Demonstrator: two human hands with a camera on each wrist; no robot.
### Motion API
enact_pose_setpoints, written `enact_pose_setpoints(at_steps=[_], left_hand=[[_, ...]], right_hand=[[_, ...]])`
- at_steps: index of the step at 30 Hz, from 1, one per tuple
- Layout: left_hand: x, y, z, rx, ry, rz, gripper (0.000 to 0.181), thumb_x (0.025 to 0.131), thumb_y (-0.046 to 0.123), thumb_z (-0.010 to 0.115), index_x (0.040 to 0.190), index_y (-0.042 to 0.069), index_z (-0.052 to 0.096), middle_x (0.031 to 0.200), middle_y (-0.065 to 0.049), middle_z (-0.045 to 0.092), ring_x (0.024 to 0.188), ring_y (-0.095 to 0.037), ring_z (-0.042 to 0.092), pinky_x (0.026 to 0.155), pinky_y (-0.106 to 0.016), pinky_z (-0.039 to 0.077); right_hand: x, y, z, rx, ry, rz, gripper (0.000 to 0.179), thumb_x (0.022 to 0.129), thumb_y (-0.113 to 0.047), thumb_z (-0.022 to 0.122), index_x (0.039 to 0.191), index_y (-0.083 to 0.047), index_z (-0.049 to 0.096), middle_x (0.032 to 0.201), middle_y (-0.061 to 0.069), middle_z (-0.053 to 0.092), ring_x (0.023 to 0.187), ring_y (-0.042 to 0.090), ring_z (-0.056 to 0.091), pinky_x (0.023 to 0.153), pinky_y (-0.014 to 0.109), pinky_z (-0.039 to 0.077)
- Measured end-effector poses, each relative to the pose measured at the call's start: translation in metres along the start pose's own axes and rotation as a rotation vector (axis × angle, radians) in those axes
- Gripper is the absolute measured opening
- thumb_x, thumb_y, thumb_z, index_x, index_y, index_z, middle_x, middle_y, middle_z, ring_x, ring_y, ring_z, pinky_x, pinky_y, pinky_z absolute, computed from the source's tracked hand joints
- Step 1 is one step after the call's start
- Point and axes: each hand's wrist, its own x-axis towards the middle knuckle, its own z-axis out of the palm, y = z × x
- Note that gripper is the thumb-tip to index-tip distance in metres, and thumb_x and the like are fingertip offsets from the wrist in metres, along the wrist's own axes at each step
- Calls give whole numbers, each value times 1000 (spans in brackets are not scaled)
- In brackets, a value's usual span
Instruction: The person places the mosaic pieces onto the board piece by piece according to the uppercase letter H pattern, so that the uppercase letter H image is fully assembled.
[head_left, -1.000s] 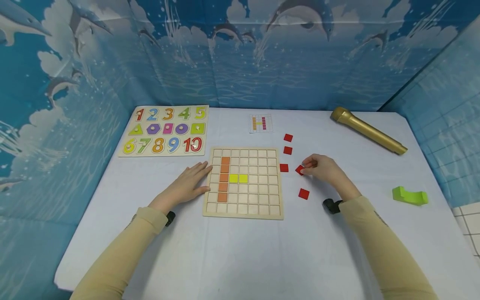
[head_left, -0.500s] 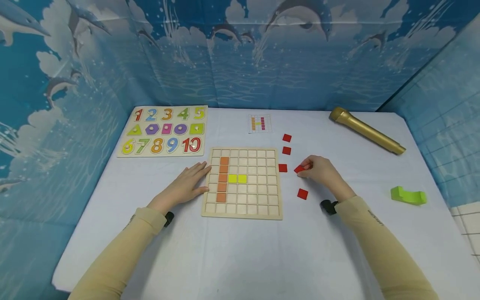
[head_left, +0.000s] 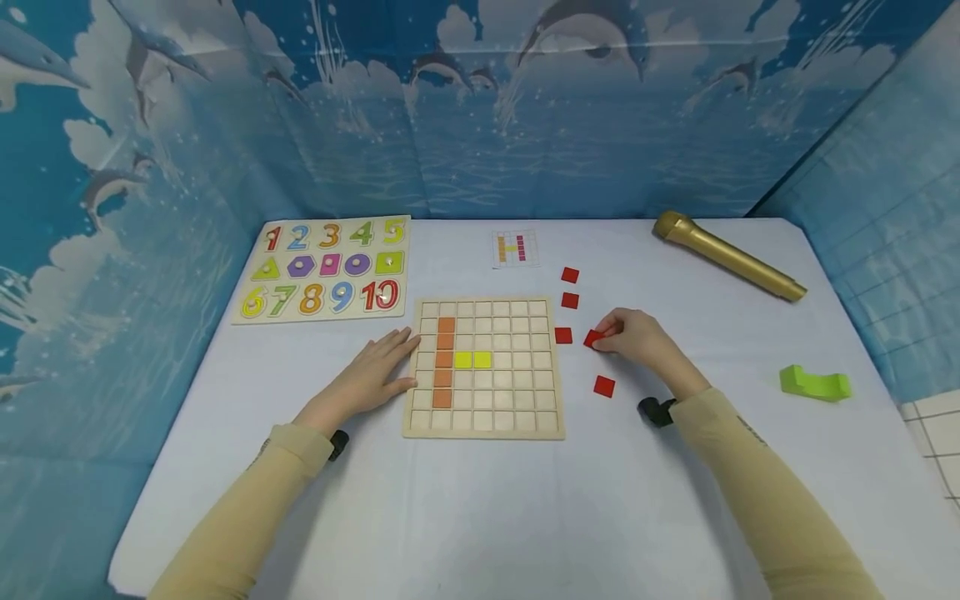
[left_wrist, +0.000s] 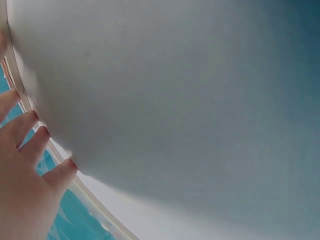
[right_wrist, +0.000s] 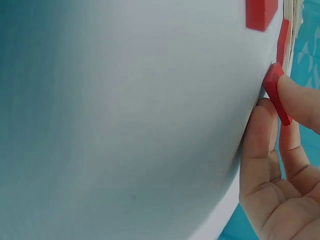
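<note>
My right hand [head_left: 633, 340] pinches a red square tile [right_wrist: 276, 92] between thumb and fingers, low over the table right of the wooden grid board [head_left: 517, 423]. Close by lie more loose red tiles: one [head_left: 563, 335] against the board's right edge, two farther back, and another red tile [head_left: 604, 386] nearer me. My left hand [head_left: 367, 375] lies with fingers extended, its fingertips touching the board's left edge. On the board, a column of orange tiles [head_left: 444, 359] fills the second column from the left, and two yellow tiles [head_left: 472, 360] sit beside its middle.
Behind the board lies a small pattern card [head_left: 516, 249]. A number and shape puzzle board [head_left: 322, 271] is at the back left. At the right are a gold microphone-shaped object [head_left: 731, 257] and a green curved block [head_left: 815, 384]. Printed curtains surround the table.
The pinched red tile has moved slightly left toward the board and changed its tilt in my right fingers. My left hand stays at the board's edge. The head view has shifted a little.
</note>
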Motion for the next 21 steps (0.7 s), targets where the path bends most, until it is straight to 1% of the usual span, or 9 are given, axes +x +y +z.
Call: enact_pose_setpoints(at_steps=[6,9,16,21], left_hand=[[-1,-3,3,2,9,6,73,96,35,64,155,10,30,163,-16,23,151,-37,19,122,-59,16],[2,-3,5,5,14,9,74,95,36,64,155,10,30,163,-16,23,151,-37,20,122,-59,16],[0,-3,10,-1,20,-2,75,94,37,65,155,11,31,163,-15,24,151,-36,21,122,-58,17],[0,-2,7,12,18,5,75,95,37,65,155,11,30,163,-15,24,151,-37,21,122,-59,17]], right_hand=[[0,-2,1,-10,-14,-10,28,92,-19,68,111,-1,58,101,15,57,95,27,52,77,28,49],[-1,-2,-1,-14,-12,-18,28,91,-19,69,110,-1,59,98,14,56,92,25,52,75,26,48],[-2,-1,1,-16,-11,-35,26,90,-18,71,107,-2,60,92,11,56,87,22,52,70,24,46],[-3,-4,-2,-14,-18,-33,24,90,-17,71,105,-2,61,91,10,56,86,22,52,69,23,47]])
